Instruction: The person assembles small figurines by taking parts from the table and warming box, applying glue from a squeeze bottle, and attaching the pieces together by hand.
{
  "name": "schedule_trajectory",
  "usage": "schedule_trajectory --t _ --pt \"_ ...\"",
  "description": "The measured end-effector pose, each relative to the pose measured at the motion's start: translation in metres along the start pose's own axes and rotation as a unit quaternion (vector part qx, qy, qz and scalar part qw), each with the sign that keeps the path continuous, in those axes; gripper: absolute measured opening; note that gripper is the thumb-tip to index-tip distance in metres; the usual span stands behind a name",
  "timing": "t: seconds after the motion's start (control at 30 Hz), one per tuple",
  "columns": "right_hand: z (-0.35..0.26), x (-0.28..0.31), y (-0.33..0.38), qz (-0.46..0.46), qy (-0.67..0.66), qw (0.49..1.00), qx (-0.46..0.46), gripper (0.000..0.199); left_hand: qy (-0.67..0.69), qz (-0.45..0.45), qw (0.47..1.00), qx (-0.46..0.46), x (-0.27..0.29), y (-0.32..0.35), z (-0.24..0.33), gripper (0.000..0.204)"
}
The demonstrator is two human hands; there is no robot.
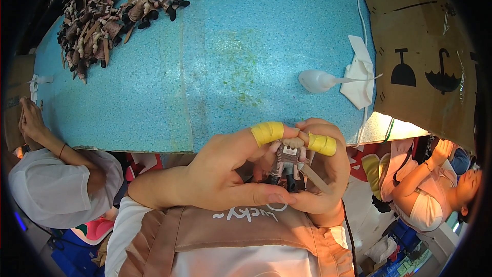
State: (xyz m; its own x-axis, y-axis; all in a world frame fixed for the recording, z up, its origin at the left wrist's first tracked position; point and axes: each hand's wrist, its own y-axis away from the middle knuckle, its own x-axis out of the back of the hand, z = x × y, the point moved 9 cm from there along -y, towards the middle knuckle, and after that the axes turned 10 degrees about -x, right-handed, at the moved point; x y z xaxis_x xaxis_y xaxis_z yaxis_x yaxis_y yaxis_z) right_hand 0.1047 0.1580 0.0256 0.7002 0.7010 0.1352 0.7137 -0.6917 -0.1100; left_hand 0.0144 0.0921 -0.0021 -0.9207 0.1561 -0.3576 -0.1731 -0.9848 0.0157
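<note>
Both hands hold a small brown-and-cream figurine (288, 160) just on the person's side of the bench's (128, 107) near edge, in front of a brown apron (220, 233). The left hand (225, 166) pinches it between a yellow-wrapped index finger at its head and a thumb below its black boots; the right hand (330, 177) closes round the other side, its wrapped finger also at the head. The figurine is upright, a flat tan strip (316, 178) slanting down beside it; the fingers hide part of it.

A heap of similar figurines (97, 28) occupies the far left corner. Between it and a translucent squeeze bottle (315, 80) near the right edge stretches broad blue surface with greenish flecks. The bottle's nozzle overlaps a folded white cloth (359, 79). A white cable (362, 15) and a cardboard box (415, 25) border the right edge. A co-worker's hand (33, 120) rests by the left edge.
</note>
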Motion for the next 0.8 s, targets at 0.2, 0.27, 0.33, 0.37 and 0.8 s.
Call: schedule_trajectory --t 0.2,0.27,0.33,0.37,0.8 --pt "0.000 -0.003 0.000 0.007 -0.027 1.000 -0.015 0.069 0.067 0.011 0.998 0.001 -0.002 0.002 -0.003 0.072" --pt "0.004 -0.003 0.002 0.016 -0.043 0.998 -0.042 0.070 0.091 -0.002 0.996 0.009 -0.005 0.001 -0.002 0.072" --pt "0.003 -0.008 0.004 0.024 -0.060 0.996 -0.069 0.071 0.102 0.001 0.995 0.008 -0.003 0.000 -0.001 0.072" --pt "0.009 -0.006 0.005 0.072 -0.116 0.982 -0.130 0.071 0.112 0.005 0.994 0.007 -0.001 -0.001 -0.001 0.072" --pt "0.010 -0.003 0.003 0.019 -0.063 0.995 -0.069 0.067 0.060 0.003 0.998 -0.017 -0.006 0.002 -0.005 0.071"
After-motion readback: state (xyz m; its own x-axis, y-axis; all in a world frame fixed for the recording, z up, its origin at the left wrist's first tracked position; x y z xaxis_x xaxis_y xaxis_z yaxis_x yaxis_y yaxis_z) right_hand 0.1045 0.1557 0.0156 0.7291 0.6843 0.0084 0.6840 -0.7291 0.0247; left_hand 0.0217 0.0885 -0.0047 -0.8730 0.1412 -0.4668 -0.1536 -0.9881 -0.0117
